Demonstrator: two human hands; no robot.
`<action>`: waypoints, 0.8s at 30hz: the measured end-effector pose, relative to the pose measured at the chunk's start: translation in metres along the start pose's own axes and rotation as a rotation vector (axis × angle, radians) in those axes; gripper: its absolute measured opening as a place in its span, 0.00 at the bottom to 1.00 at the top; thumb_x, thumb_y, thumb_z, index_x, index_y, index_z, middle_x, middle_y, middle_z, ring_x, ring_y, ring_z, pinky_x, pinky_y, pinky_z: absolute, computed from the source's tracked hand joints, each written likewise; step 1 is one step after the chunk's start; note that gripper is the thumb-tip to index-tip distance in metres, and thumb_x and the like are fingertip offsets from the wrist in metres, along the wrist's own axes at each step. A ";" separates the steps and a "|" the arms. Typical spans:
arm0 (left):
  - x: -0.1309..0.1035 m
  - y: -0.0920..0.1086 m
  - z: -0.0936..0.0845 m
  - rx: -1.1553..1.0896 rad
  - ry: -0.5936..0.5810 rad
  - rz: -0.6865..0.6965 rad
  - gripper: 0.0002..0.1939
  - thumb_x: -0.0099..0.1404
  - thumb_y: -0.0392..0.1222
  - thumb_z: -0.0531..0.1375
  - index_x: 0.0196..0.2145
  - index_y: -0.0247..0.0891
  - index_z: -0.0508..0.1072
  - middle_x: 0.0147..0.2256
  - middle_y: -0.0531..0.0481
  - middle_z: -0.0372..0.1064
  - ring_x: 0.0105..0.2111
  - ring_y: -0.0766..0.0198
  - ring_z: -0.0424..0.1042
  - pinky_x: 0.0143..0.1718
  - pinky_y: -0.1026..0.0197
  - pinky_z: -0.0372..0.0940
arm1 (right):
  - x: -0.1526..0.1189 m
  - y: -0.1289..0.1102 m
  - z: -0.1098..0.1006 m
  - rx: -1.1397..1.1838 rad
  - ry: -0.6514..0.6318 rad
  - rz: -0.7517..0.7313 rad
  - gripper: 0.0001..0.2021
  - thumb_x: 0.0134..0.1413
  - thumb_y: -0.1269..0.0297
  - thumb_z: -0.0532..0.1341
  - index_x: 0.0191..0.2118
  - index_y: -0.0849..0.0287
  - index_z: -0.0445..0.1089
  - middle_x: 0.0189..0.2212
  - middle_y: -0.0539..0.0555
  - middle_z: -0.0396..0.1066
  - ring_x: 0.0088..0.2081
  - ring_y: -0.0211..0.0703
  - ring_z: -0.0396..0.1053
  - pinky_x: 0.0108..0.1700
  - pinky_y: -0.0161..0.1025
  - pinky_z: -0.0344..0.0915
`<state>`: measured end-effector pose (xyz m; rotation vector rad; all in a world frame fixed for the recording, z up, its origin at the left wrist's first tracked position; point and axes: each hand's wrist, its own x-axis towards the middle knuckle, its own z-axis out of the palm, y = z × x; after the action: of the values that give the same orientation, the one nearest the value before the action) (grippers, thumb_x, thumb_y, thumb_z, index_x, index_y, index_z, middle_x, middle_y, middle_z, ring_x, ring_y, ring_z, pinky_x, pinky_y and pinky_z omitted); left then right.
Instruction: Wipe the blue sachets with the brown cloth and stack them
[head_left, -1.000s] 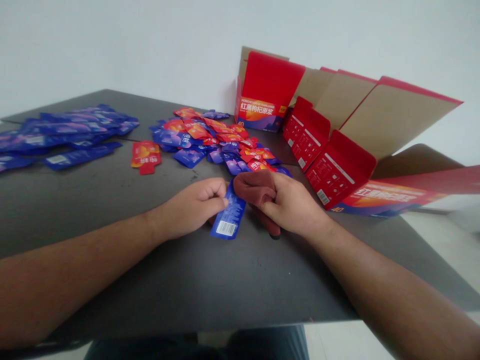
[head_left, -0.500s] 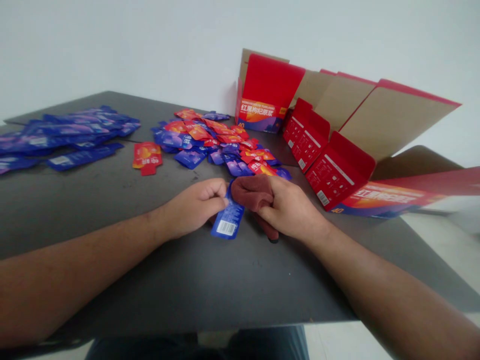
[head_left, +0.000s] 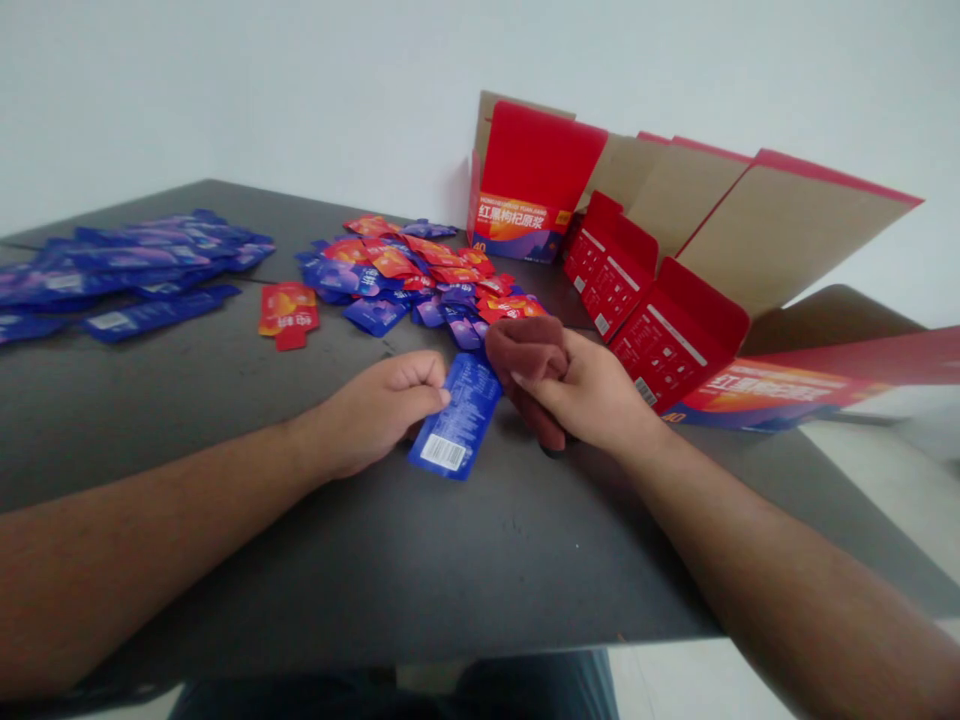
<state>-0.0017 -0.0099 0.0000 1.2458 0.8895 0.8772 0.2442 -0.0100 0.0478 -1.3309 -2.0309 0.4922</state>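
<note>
Smooth, plastic-looking blue sachet (head_left: 457,415), matt brown cloth (head_left: 529,355), smooth-faced cardboard boxes (head_left: 675,335), matt tabletop (head_left: 450,570)

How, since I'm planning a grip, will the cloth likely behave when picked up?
The cloth is probably floppy: it bunches into soft folds in the right hand. It seems light, as one hand holds it. Its matt surface suggests it won't slip easily.

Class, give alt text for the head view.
A left hand holds a blue sachet, barcode showing, beside a brown cloth in the right hand. Beyond lie sachet piles and, at right, open red cartons on a dark table.
</note>
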 end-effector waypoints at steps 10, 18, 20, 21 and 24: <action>-0.003 0.029 0.007 -0.353 0.015 -0.192 0.05 0.61 0.35 0.59 0.34 0.40 0.64 0.25 0.52 0.67 0.20 0.61 0.70 0.18 0.59 0.69 | -0.001 0.005 -0.001 0.881 0.015 0.183 0.22 0.52 0.45 0.70 0.46 0.55 0.73 0.44 0.55 0.79 0.50 0.52 0.75 0.57 0.51 0.69; -0.006 0.029 -0.001 -0.431 -0.315 -0.531 0.11 0.68 0.45 0.55 0.29 0.39 0.64 0.20 0.54 0.60 0.13 0.70 0.58 0.10 0.69 0.56 | -0.010 -0.002 0.003 0.877 -0.206 0.037 0.29 0.48 0.47 0.73 0.54 0.55 0.74 0.51 0.57 0.76 0.54 0.53 0.72 0.60 0.51 0.66; -0.006 0.028 0.000 -0.432 -0.378 -0.614 0.18 0.70 0.51 0.53 0.26 0.37 0.63 0.18 0.53 0.58 0.12 0.71 0.56 0.09 0.70 0.54 | -0.013 -0.003 0.005 0.873 -0.257 0.010 0.29 0.49 0.46 0.72 0.54 0.56 0.74 0.52 0.57 0.75 0.54 0.52 0.72 0.59 0.49 0.66; -0.007 0.028 0.001 -0.438 -0.398 -0.635 0.21 0.71 0.53 0.52 0.24 0.37 0.63 0.18 0.53 0.57 0.12 0.71 0.55 0.09 0.70 0.53 | -0.014 -0.004 0.005 0.856 -0.273 0.002 0.29 0.49 0.46 0.72 0.54 0.56 0.74 0.52 0.57 0.75 0.53 0.52 0.72 0.59 0.49 0.66; -0.008 0.029 0.002 -0.440 -0.422 -0.639 0.24 0.70 0.55 0.53 0.23 0.35 0.63 0.17 0.53 0.57 0.11 0.73 0.54 0.09 0.71 0.52 | -0.018 -0.005 0.004 0.785 -0.261 -0.003 0.29 0.46 0.44 0.73 0.51 0.56 0.75 0.51 0.57 0.75 0.53 0.53 0.72 0.58 0.49 0.67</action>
<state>-0.0044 -0.0146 0.0294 0.6550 0.6423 0.2537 0.2425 -0.0285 0.0427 -0.8008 -1.7249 1.3482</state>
